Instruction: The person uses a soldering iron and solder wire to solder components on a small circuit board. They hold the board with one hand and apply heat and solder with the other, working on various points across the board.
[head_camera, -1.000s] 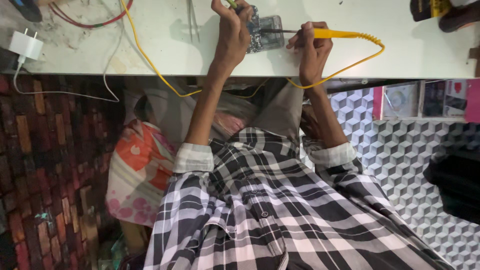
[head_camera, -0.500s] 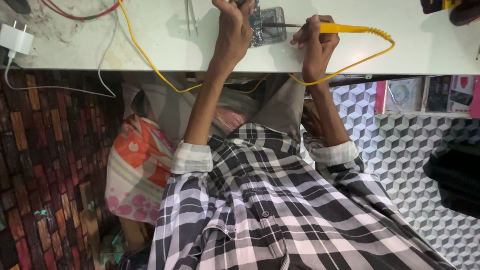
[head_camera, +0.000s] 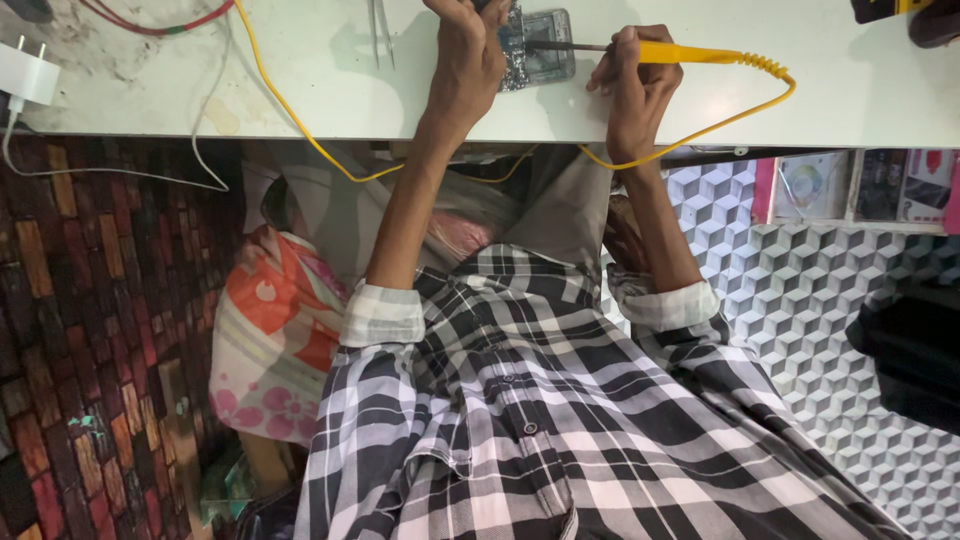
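The left hand (head_camera: 470, 60) is curled over the left side of a small circuit board (head_camera: 540, 45) that lies on the white worktop (head_camera: 330, 100), a short way in from the edge nearest the person; the fingertips run past the top of the view, so how tightly they pinch the board cannot be told. The right hand (head_camera: 635, 85) is closed around a yellow-handled soldering iron (head_camera: 690, 52), fingers wrapped round the handle like a pen, and the dark metal tip reaches left onto the board. A yellow cord (head_camera: 300, 130) runs from the iron's back end, loops over the near edge of the worktop below the right wrist and climbs back across the top toward the far left. Metal tweezers (head_camera: 382, 30) lie on the worktop just left of the left hand. A white charger plug (head_camera: 25, 72) with its thin white cable sits at the left end, near red wires (head_camera: 150, 22) by the far left corner.
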